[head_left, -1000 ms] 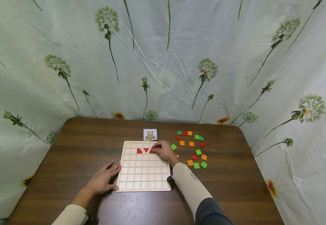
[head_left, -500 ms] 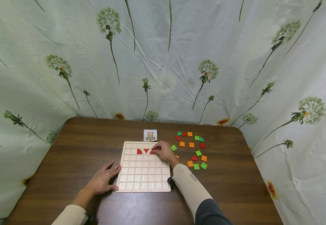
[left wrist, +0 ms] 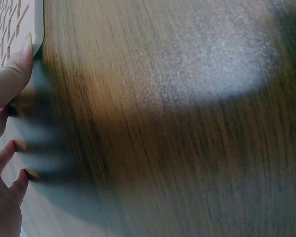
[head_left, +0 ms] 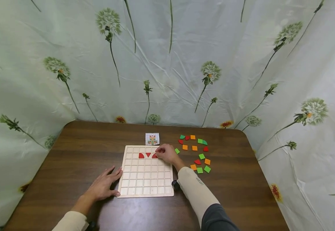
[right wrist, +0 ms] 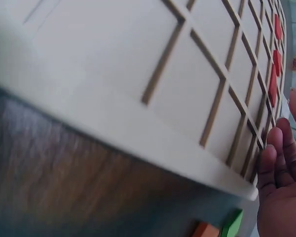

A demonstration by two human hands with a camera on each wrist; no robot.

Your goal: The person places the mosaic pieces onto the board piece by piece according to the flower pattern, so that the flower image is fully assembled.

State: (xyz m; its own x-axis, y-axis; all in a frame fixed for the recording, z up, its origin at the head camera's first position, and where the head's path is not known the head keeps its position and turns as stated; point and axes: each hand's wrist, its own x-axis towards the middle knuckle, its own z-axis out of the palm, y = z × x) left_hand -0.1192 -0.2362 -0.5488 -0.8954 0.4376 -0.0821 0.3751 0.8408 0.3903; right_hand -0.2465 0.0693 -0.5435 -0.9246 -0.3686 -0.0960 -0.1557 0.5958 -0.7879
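Observation:
A pale wooden grid board [head_left: 144,183] lies on the table. In its upper rows sit a red quarter-circle tile [head_left: 141,156], a red triangle tile [head_left: 148,154] and a second red quarter-circle tile [head_left: 154,156]. My right hand [head_left: 167,154] reaches over the board's upper right, thumb and index fingertips at that second quarter-circle and partly covering it. The right wrist view has the hand [right wrist: 283,163] at its right edge, fingers bent. My left hand [head_left: 103,184] steadies the board's left side with spread fingers; the left wrist view shows its thumb [left wrist: 17,69] on the board's corner.
Behind the board lies a small picture card [head_left: 152,139] with a coloured grid pattern. Several loose orange, green and red tiles [head_left: 199,170] are scattered to the right. A flower-printed curtain [head_left: 167,64] hangs along the table's [head_left: 228,199] far edge.
The head view has shifted slightly, so everything appears a little further left. Both hands and the red tiles keep almost the same places on the board.

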